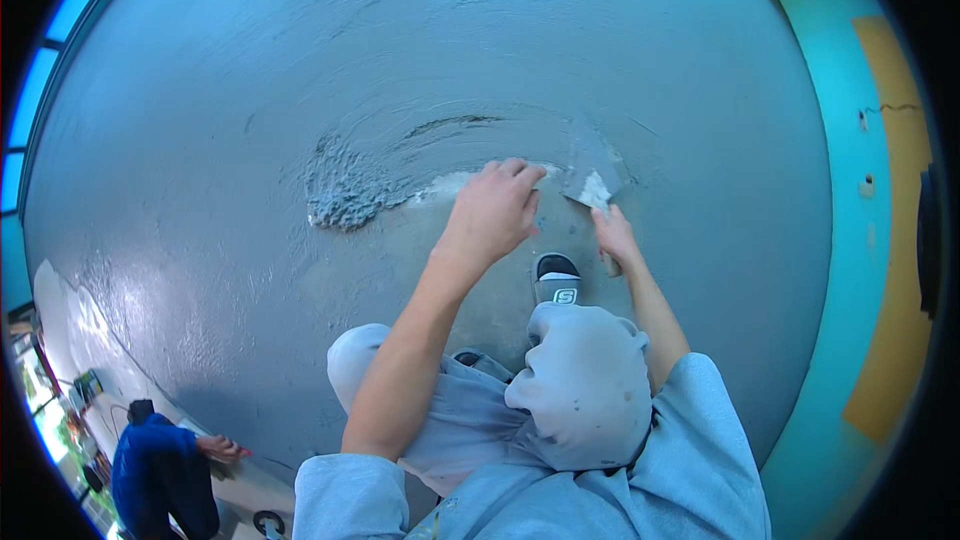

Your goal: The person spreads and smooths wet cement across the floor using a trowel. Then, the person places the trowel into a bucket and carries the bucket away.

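My right hand is wrapped round the handle of a broad putty knife. Its wide blade lies at the edge of the wet grey coating, with a pale patch on the blade near the handle. To its left, my left hand hovers over the coating's ragged edge, fingers loosely bent and apart, with nothing visible in them. A lumpy heap of wet grey mortar lies farther left. Between the heap and my left hand runs a thin whitish strip at the edge.
Bare floor lies under me, where my slide sandal rests. A turquoise and yellow wall bounds the right side. At the lower left, a person in blue bends beside a pale strip of floor. Windows line the far left.
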Demonstrator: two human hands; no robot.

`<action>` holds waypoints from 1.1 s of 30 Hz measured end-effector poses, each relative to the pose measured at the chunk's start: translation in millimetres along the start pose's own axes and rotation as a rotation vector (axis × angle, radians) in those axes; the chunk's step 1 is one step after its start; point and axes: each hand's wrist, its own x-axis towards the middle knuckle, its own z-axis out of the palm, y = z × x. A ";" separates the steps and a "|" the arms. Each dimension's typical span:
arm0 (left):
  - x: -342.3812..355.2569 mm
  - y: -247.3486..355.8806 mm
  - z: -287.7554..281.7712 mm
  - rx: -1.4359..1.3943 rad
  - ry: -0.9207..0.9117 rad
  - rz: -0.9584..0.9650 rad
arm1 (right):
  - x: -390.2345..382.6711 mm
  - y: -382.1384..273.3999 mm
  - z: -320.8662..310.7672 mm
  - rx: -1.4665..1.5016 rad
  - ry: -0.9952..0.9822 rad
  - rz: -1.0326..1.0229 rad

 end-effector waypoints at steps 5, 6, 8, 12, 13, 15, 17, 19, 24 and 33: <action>2.7 1.6 -14.5 -0.066 0.103 0.011 | -35.4 101.9 -22.9 0.347 0.011 0.216; 0.3 -1.4 -17.4 -0.071 0.107 0.025 | -42.9 123.4 -21.6 0.397 0.030 0.261; -7.1 -13.1 -22.8 -0.052 0.179 -0.038 | -64.1 154.0 -15.5 0.324 0.108 0.286; -24.3 -34.9 -44.7 -0.049 0.214 -0.108 | -69.8 131.3 -1.5 0.695 0.289 0.450; -25.8 -33.6 -47.0 -0.056 0.221 -0.107 | -54.4 122.9 0.3 0.767 0.243 0.416; -31.9 -35.7 -50.6 -0.057 0.254 -0.114 | -14.2 87.9 7.8 0.838 0.181 0.376; -40.3 -34.5 -47.4 -0.041 0.238 -0.127 | 16.9 12.8 30.1 0.768 0.088 0.306; -45.9 -30.2 -42.0 -0.045 0.188 -0.098 | 25.3 -60.7 54.3 0.604 -0.053 0.152; -41.2 -9.2 -22.1 -0.066 0.165 0.022 | 24.0 -120.6 125.7 -0.056 -0.273 -0.563; -49.6 -23.4 -14.6 -0.021 0.107 -0.016 | -61.6 -124.4 155.0 -0.394 0.213 -1.402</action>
